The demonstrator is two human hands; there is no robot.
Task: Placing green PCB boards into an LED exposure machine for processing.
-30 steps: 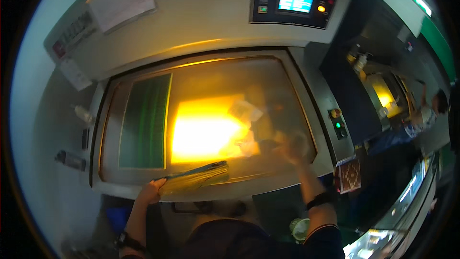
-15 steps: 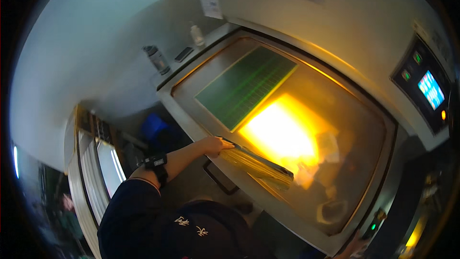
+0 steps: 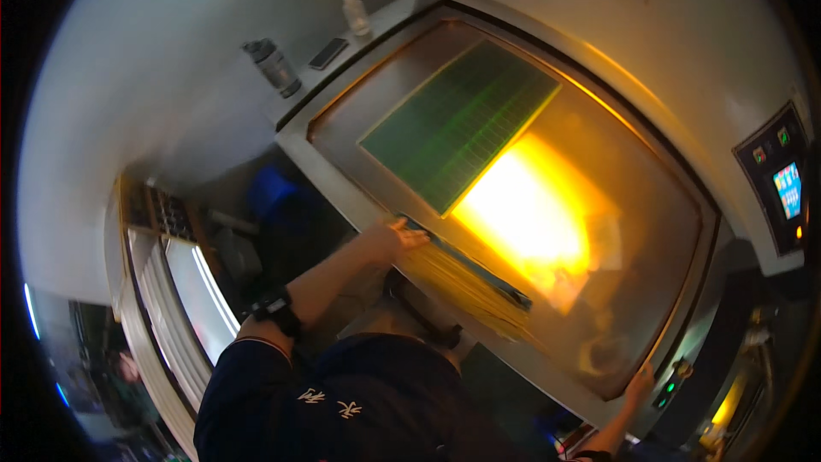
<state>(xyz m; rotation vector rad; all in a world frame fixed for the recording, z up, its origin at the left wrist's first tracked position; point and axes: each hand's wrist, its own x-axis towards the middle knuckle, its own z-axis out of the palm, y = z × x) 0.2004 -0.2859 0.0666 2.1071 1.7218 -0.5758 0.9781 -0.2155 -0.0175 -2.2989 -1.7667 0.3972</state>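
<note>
My left hand (image 3: pixel 405 238) is closed round one end of a wide brush (image 3: pixel 479 289), a dark bar with long yellowish bristles. The brush lies slantwise over the near edge of a framed flat bed (image 3: pixel 633 180). Beyond it a green rectangular panel (image 3: pixel 462 124), marked with rows of fine lines, rests flat on the bed, apart from the brush. At the near right corner my right hand (image 3: pixel 637 389) grips the bed's frame; its fingers are small and partly blurred.
A strong yellow glare (image 3: pixel 530 214) covers the middle of the bed. On the left ledge stand a drinking bottle (image 3: pixel 272 67), a phone (image 3: pixel 328 54) and a white squeeze bottle (image 3: pixel 355 13). A control screen (image 3: pixel 788 191) is at right. Upright boards (image 3: pixel 192 291) stand lower left.
The view has shifted, so the bed sits higher. My right hand has come up along the frame's corner into clearer view. My left hand keeps hold of the brush, whose bristles now hang nearer me.
</note>
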